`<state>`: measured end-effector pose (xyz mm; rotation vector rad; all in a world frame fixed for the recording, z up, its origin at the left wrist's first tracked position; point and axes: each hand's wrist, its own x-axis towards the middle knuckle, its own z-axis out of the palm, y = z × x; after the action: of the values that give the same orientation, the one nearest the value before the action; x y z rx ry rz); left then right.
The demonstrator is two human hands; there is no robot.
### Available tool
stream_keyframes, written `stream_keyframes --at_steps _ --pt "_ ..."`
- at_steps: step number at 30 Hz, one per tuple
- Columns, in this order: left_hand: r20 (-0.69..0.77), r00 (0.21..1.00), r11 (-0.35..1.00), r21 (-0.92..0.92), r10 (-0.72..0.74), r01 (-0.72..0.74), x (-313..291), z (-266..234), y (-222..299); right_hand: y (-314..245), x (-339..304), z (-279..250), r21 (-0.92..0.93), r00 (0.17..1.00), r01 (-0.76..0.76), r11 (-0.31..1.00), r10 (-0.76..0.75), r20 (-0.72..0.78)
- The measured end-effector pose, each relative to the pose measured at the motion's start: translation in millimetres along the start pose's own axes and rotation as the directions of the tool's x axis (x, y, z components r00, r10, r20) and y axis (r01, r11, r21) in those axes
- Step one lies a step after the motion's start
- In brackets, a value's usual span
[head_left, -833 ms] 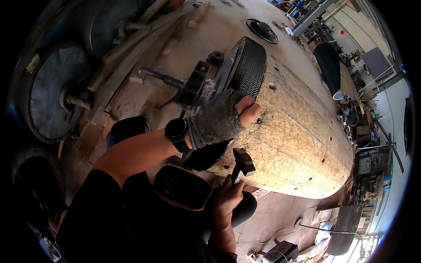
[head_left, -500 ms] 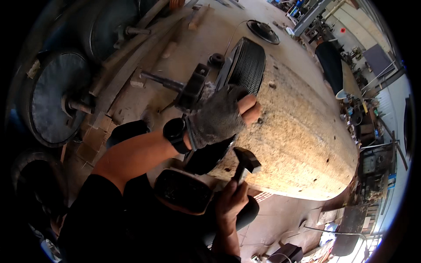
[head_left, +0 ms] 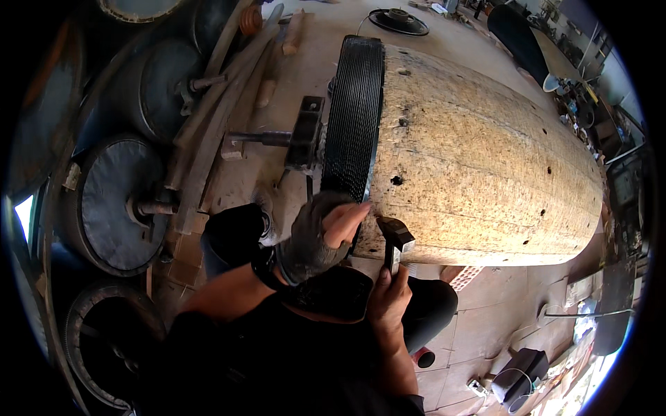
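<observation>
A large tan, rough-surfaced drum [head_left: 479, 159] with small dark holes lies before me. A black ribbed band [head_left: 354, 111] wraps its left end. My left hand [head_left: 322, 232], in a grey glove with bare fingertips, is at the near edge of this band. Its fingers are stretched toward the drum and its thumb is hidden; I see nothing held. My right hand [head_left: 390, 298], bare, is closed around the handle of a hammer [head_left: 397, 237]. The hammer's head is up, by the drum's near edge; whether it touches the drum I cannot tell.
A metal bracket with a shaft [head_left: 267, 138] stands left of the band. Several dark drums [head_left: 121, 201] and long wooden planks [head_left: 225, 104] line the left. A black round disc [head_left: 399, 22] lies on the floor beyond. A dark box-shaped object [head_left: 520, 378] is at lower right.
My left hand has come down from the drum's upper surface to its near edge, and its fingers have straightened. The hammer stays in my right hand. The view has shifted.
</observation>
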<state>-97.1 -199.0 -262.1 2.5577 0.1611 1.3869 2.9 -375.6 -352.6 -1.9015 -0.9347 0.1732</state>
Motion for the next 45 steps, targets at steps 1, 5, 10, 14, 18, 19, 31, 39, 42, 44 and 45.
stream_keyframes --at_steps 1,5,10,14,18,19,31,39,42,44,45 --pt "0.158 0.974 0.952 -0.235 -0.162 0.196 -9.9 -0.9 5.1 2.9 -1.9 -1.2 0.001 1.000 -0.011 1.000 0.011 0.005" --pt "-0.037 0.993 0.991 -0.069 -0.116 0.113 -9.0 6.2 6.5 -0.6 -1.1 -5.9 0.028 1.000 0.015 1.000 -0.014 -0.015" --pt "0.067 0.967 0.954 -0.162 -0.246 0.254 0.0 -3.6 7.3 -5.7 -3.9 -6.4 0.036 0.998 0.052 0.998 -0.051 -0.030" --pt "0.100 0.963 0.957 -0.119 -0.252 0.263 10.1 -4.8 8.9 -5.1 -6.7 -0.6 0.050 0.999 0.041 0.998 -0.040 -0.012" --pt "0.105 0.967 0.968 -0.077 -0.231 0.240 19.8 -4.4 13.9 -5.6 -5.8 -3.0 0.059 0.999 0.050 0.997 -0.048 -0.024" --pt "0.070 0.947 0.936 -0.147 -0.313 0.320 12.9 -1.2 10.6 -6.3 -5.3 -3.0 0.064 0.998 0.054 0.996 -0.053 -0.024" --pt "0.118 0.961 0.966 0.090 -0.251 0.242 18.2 5.7 17.4 -21.5 -2.2 -13.4 0.053 0.997 0.076 0.996 -0.075 -0.036" --pt "0.092 0.977 0.972 0.155 -0.194 0.178 16.6 17.6 19.0 -20.5 4.1 -19.8 -0.008 0.998 0.056 0.998 -0.056 0.000" --pt "0.043 0.986 0.963 0.226 -0.161 0.148 10.1 24.5 16.1 -19.9 -3.0 -22.1 0.014 0.992 0.105 0.994 -0.104 -0.065" --pt "0.070 0.971 0.953 0.222 -0.227 0.207 15.4 19.3 20.8 -30.1 8.8 -18.8 -0.148 0.998 0.052 0.988 -0.045 0.047" --pt "0.083 0.962 0.946 0.220 -0.259 0.236 16.7 16.4 22.5 -30.2 6.9 -19.3 -0.097 1.000 0.015 0.995 -0.012 0.029"
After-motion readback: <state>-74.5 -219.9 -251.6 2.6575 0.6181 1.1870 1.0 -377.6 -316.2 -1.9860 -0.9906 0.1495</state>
